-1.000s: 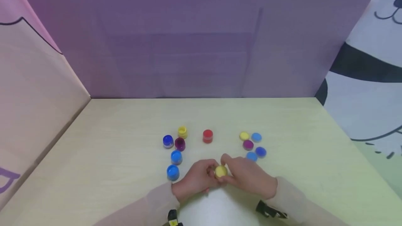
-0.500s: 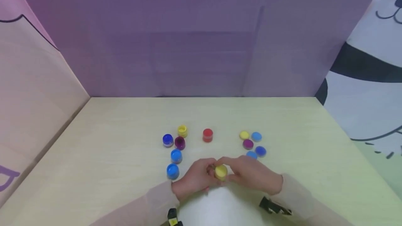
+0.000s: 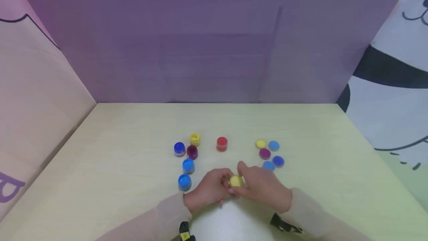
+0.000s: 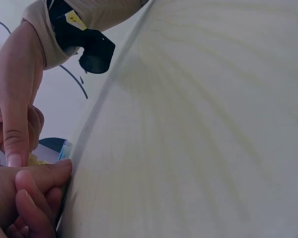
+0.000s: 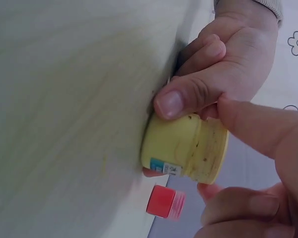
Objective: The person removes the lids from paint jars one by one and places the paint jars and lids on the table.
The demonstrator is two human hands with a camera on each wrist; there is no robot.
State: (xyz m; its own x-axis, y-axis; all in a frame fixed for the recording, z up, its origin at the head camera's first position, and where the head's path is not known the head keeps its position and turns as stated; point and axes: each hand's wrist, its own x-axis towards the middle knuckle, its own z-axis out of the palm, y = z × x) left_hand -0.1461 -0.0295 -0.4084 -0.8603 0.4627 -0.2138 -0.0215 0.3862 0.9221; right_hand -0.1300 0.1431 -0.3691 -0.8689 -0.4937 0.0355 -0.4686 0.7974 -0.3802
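A small yellow jar [image 5: 171,139] with its yellow lid [image 5: 211,153] on it is held low at the front middle of the table. My left hand [image 3: 214,187] grips the jar's body, thumb along its side in the right wrist view. My right hand [image 3: 264,187] spans the lid, thumb and finger at opposite sides of its rim. In the head view the right index finger is bent and raised beside the lid [image 3: 236,181]. The left wrist view shows both hands meeting, with the jar mostly hidden behind them.
Left of the hands stand two light blue jars [image 3: 184,182], a dark blue jar [image 3: 179,149], a purple jar [image 3: 192,151] and a yellow jar [image 3: 195,139]. A red jar [image 3: 222,144] is behind the hands. Several loose lids, including a purple lid [image 3: 265,154], lie right.
My right hand's fingers close in around the lid half a second ago, then spread again now, the wrist swinging back left. My left hand keeps the jar in place.
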